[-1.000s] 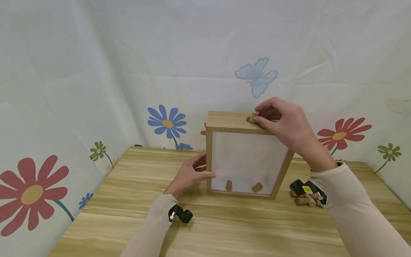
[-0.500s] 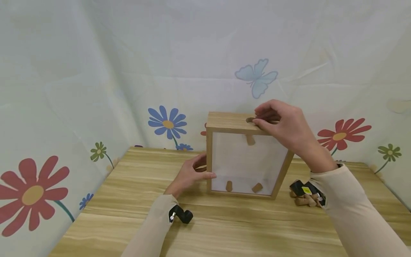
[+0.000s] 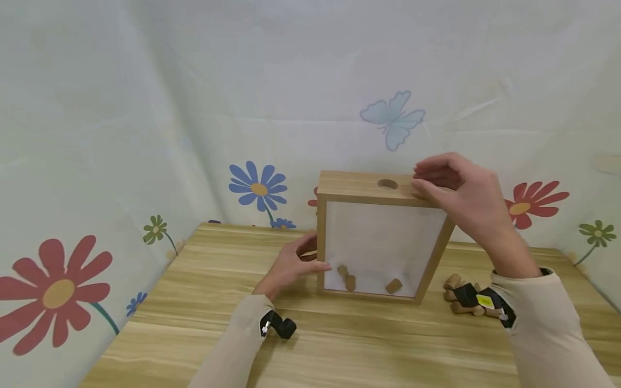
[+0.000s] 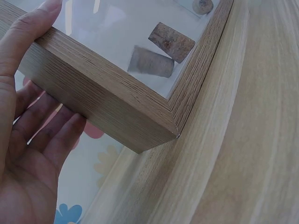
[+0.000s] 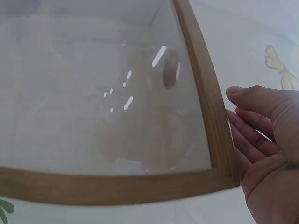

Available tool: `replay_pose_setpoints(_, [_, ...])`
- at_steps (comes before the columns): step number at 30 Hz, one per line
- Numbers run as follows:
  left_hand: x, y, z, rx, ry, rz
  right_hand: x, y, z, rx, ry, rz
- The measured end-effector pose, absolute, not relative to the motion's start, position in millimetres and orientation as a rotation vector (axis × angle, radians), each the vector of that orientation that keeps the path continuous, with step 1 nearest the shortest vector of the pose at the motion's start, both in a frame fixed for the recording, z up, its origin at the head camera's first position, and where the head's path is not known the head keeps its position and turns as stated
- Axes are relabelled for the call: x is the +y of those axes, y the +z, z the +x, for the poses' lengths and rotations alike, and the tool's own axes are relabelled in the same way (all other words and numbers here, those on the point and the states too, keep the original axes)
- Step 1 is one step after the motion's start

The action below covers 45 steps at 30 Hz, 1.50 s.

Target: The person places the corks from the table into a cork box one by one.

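Observation:
A wooden shadow-box frame with a clear front stands upright on the table. Its top edge has a round hole. Inside at the bottom are three corks: one cork to the right, another cork to the left, and a third cork, blurred in the left wrist view, beside it. My left hand grips the frame's left side, thumb over the front edge and fingers at the side. Holding nothing, my right hand is at the top right corner, fingers loosely bent.
Several loose corks lie piled on the wood-grain table right of the frame, partly hidden by the right wrist's camera. A flowered sheet hangs behind the table.
The cork pinched by my right hand went into the hole, fell inside and landed by the left cork. My right hand has let go and moved right, away from the hole. My left hand stays.

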<state>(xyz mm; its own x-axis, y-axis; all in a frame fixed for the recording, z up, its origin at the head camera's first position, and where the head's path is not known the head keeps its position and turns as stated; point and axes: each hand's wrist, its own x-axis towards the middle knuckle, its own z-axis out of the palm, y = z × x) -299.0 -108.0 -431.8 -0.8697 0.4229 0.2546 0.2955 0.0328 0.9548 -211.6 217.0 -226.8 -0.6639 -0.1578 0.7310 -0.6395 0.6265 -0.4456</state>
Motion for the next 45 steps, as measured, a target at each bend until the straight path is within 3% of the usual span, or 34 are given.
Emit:
replay_pose_setpoints(17, [-108.4, -430.6, -300.1, 2.232, 1.945, 0.768, 275.2, -244.3, -188.8, -2.023, 1.099, 0.322])
replay_pose_setpoints(28, [-109.8, -431.0, -300.5, 2.203, 1.957, 0.761, 314.0, -293.2, -202.0, -2.153, 1.19, 0.141])
replay_pose_setpoints(45, [-108.0, -432.8, -299.3, 2.183, 1.981, 0.763, 340.4, -354.9, -217.7, -2.449, 1.082, 0.131])
